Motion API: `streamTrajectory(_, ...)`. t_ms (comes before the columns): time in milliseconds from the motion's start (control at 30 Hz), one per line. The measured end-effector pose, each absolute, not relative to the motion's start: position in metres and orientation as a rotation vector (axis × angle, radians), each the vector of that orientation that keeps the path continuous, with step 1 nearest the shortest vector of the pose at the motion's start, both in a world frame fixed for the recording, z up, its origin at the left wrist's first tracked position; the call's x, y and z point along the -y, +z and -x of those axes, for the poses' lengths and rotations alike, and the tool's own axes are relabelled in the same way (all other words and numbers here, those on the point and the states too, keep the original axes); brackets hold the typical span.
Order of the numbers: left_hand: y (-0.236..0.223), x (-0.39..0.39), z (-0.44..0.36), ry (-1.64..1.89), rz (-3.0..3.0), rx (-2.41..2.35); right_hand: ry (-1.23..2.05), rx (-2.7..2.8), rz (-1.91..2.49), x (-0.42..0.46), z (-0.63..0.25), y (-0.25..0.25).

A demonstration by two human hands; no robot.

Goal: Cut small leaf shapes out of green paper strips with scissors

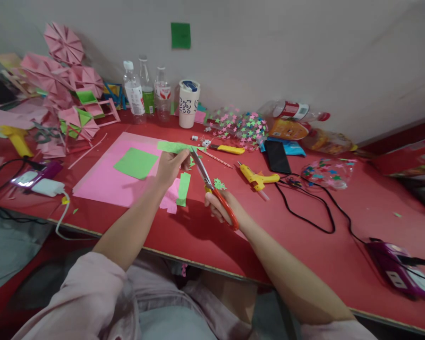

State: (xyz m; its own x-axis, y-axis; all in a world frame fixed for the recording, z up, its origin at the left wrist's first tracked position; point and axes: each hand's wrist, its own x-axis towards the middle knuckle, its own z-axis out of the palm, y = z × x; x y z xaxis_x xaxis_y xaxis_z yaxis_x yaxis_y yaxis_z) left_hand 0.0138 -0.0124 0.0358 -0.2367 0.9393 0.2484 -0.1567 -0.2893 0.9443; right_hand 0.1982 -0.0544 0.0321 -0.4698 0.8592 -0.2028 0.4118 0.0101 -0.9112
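My left hand [170,166] pinches a narrow strip of green paper [168,146] above the table. In my right hand [219,205] is a pair of scissors [230,212] with orange handles, its blades pointing up and left to the strip's right end. Whether the blades touch the paper is hard to make out. Below my left hand lie another green strip [183,189] and some pink paper pieces [170,198]. Small green cuttings [219,183] lie by the scissors. A green square sheet [136,163] rests on a large pink sheet [102,177] at the left.
Bottles [134,94] and a white cup [189,106] stand along the wall. A yellow glue gun [257,177], a yellow cutter knife [230,149] and a black phone [277,157] lie to the right. Pink paper crafts [56,75] crowd the left; power strips [393,269] with cables sit at both sides.
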Motion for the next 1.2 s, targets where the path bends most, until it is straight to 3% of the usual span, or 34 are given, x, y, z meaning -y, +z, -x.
streamTrajectory(1200, 0.0367, 0.0087, -0.0041, 1.544, -1.088, -1.085, 1.477, 1.839, 1.413, 0.0515, -0.1970, 0.0326)
